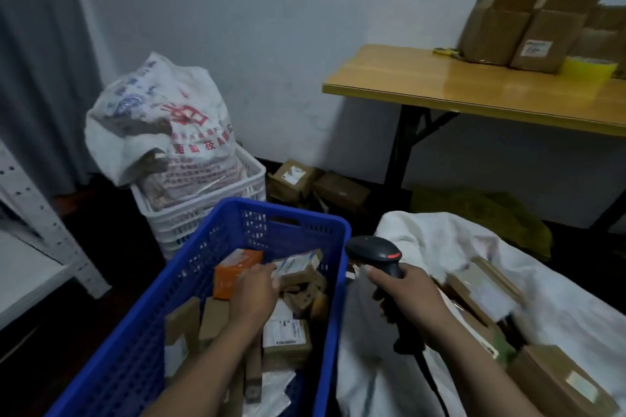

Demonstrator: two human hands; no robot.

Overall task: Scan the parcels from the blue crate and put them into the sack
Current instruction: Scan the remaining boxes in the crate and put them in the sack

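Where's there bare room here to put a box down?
The table is bare on its left and front, bordered by the cardboard boxes and yellow roll at its back right. The white shelf at far left also looks bare. The blue crate and the mouth of the sack are crowded with parcels.

Table (440, 85): cardboard boxes (518, 30), yellow tape roll (587, 68). Floor (111, 234): 2 brown boxes (294, 179).

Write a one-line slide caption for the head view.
Left hand on a labelled parcel in the blue crate, right hand gripping the barcode scanner beside the white sack.
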